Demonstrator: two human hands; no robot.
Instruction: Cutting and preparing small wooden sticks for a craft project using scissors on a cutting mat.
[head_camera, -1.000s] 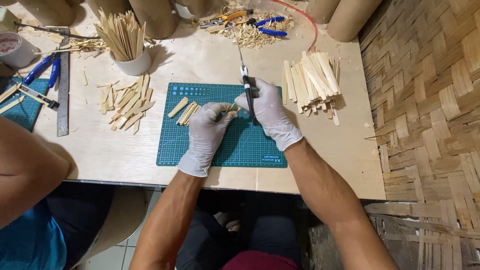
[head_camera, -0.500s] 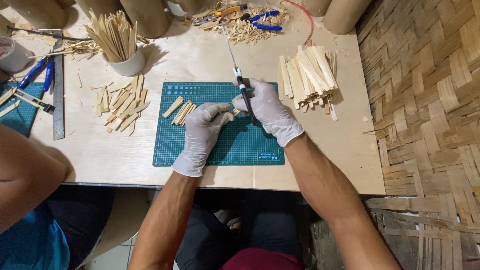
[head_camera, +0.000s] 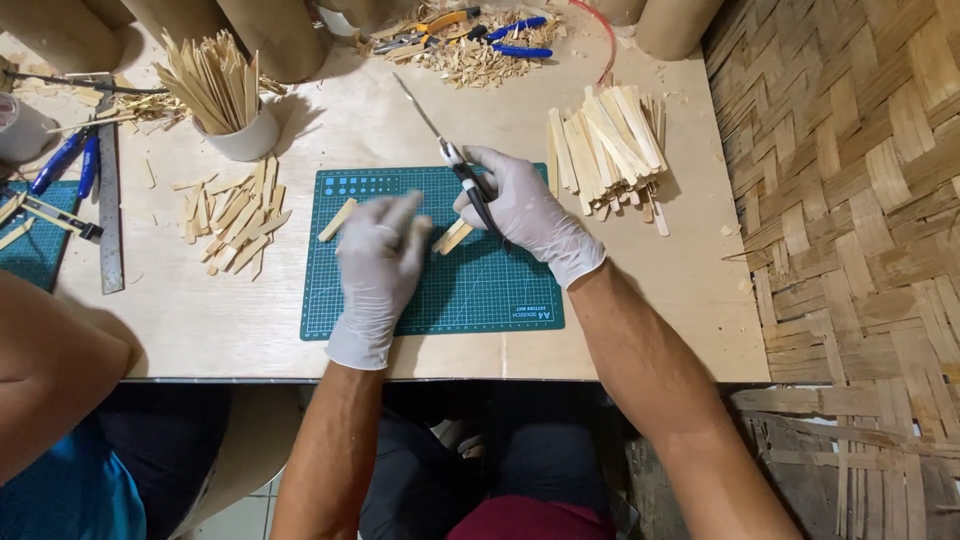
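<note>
Both my hands wear white gloves over a green cutting mat (head_camera: 500, 290). My right hand (head_camera: 525, 215) grips a black-handled knife (head_camera: 440, 140) whose blade points up and to the left, and a short bamboo strip (head_camera: 452, 238) lies under its fingers. My left hand (head_camera: 380, 265) is blurred and flat over the middle of the mat, fingers spread, holding nothing I can see. One cut bamboo piece (head_camera: 337, 220) lies on the mat's left part.
A stack of long bamboo strips (head_camera: 605, 150) lies right of the mat, a heap of short pieces (head_camera: 232, 215) to the left. A white cup of sticks (head_camera: 225, 100) stands behind. Pliers (head_camera: 515, 35), a steel ruler (head_camera: 108, 200), another person's arm (head_camera: 50, 370) at left.
My left hand has come off the strip and slid left and down over the mat. The knife stays in my right hand, which has moved little.
</note>
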